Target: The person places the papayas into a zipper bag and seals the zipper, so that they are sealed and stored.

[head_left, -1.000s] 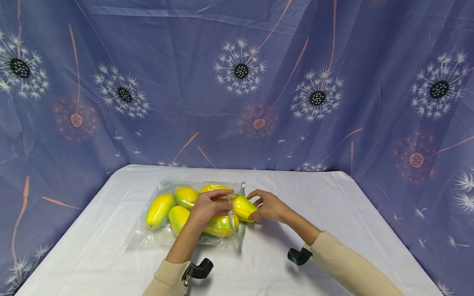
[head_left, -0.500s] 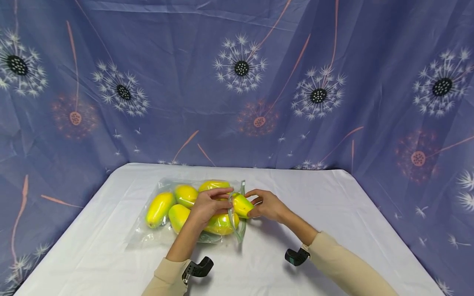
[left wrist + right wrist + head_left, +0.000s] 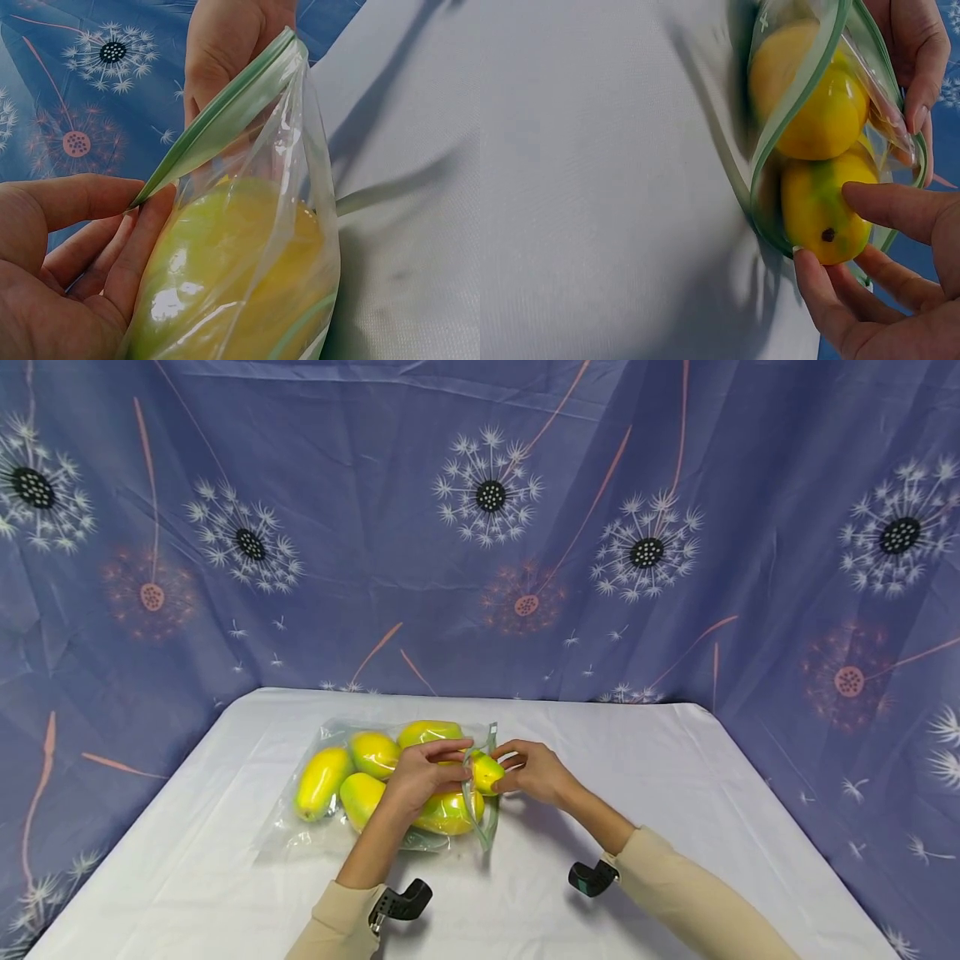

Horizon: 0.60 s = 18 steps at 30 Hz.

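A clear zip bag (image 3: 281, 845) with green edging lies on its side, its mouth facing right. Several yellow-green mangoes (image 3: 323, 783) are inside it. My left hand (image 3: 420, 779) lies over the bag and pinches the upper lip of the mouth (image 3: 217, 112) between thumb and fingers, lifting it. At the opening, my right hand (image 3: 542, 774) holds one mango (image 3: 802, 196) by its outer end, thumb on one side and fingers on the other. Most of that mango is within the mouth, its dark stem spot facing out. The left hand hides part of the mangoes beneath it.
A white cloth covers the table (image 3: 615, 752). Behind and at both sides hangs a blue curtain (image 3: 360, 527) with dandelion prints. Each wrist carries a black camera (image 3: 592, 878), close above the cloth.
The mango in my right hand has moved left, deeper into the bag, and the right hand has followed. A mango at the back has shifted slightly left. My left hand keeps its place.
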Available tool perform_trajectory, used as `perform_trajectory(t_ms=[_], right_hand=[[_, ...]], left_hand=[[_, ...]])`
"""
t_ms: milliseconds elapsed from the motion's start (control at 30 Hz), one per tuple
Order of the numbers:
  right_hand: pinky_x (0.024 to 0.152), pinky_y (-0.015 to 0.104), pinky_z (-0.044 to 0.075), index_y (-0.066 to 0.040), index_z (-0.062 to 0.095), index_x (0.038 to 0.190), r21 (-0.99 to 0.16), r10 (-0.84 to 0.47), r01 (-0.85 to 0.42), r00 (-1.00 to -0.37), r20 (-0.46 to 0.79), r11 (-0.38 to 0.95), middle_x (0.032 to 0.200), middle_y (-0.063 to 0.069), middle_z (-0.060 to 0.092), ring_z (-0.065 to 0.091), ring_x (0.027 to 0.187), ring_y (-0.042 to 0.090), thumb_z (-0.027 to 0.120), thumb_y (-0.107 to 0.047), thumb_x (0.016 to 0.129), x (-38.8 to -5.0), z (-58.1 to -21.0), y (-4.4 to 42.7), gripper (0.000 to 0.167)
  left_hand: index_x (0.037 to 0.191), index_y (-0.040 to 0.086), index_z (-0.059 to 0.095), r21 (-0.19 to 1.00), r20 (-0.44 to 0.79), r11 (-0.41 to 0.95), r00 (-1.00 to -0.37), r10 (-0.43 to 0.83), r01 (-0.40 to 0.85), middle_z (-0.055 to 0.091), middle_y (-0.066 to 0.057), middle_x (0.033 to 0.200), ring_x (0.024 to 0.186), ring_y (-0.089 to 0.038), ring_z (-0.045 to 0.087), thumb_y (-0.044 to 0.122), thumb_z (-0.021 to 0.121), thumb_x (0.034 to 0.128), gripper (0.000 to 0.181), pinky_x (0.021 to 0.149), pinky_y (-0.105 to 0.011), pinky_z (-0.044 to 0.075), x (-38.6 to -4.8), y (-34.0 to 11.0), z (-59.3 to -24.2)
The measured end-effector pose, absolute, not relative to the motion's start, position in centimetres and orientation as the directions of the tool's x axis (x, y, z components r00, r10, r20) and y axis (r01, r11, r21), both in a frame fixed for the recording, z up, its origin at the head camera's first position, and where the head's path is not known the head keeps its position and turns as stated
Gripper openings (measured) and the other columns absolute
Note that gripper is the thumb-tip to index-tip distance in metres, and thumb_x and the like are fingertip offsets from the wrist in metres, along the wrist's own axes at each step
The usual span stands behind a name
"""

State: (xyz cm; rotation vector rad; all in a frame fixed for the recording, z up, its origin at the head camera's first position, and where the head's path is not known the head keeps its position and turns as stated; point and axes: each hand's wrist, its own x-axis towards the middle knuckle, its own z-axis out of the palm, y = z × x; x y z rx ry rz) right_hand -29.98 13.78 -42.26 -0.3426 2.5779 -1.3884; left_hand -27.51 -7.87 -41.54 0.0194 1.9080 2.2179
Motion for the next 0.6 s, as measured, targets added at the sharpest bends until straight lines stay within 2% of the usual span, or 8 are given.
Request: perform_trajectory(t_ms=[300,467,600], right_hand=[[0.081,0.035,0.061,-0.013,0.074,0.116,-0.847,-0.265,-0.096,-0.963,-0.055,0.522,0.108,0.009,0.075,0.070,0.101,0.022,0.089,-0.016,0.072,-30.00,-42.56,13.01,0.046],[0.077,0.040,0.064,-0.014,0.074,0.120,-0.866,-0.267,-0.062,-0.960,-0.084,0.496,0.106,0.013,0.074,0.071,0.090,0.020,0.087,-0.017,0.076,-29.77,-42.64,13.02,0.046],[0.077,0.042,0.064,-0.014,0.072,0.124,-0.876,-0.274,-0.050,-0.957,-0.095,0.481,0.105,0.016,0.075,0.074,0.084,0.025,0.086,-0.018,0.078,-29.68,-42.72,13.18,0.049]], left_hand=[[0.127,0.001,0.070,0.975,-0.133,-0.157,-0.979,0.157,-0.157,0.065,-0.015,0.112,0.080,-0.018,0.071,-0.008,0.075,0.0829,0.045,0.076,-0.032,0.064,-27.46,-7.91,-41.50],[0.125,0.001,0.071,0.978,-0.125,-0.149,-0.980,0.154,-0.148,0.065,-0.016,0.113,0.080,-0.019,0.071,-0.006,0.076,0.0830,0.043,0.076,-0.033,0.064,-27.35,-7.95,-41.48],[0.126,0.001,0.071,0.978,-0.122,-0.150,-0.980,0.156,-0.146,0.065,-0.017,0.114,0.080,-0.018,0.071,-0.006,0.076,0.0826,0.044,0.076,-0.033,0.064,-27.37,-7.92,-41.45]])
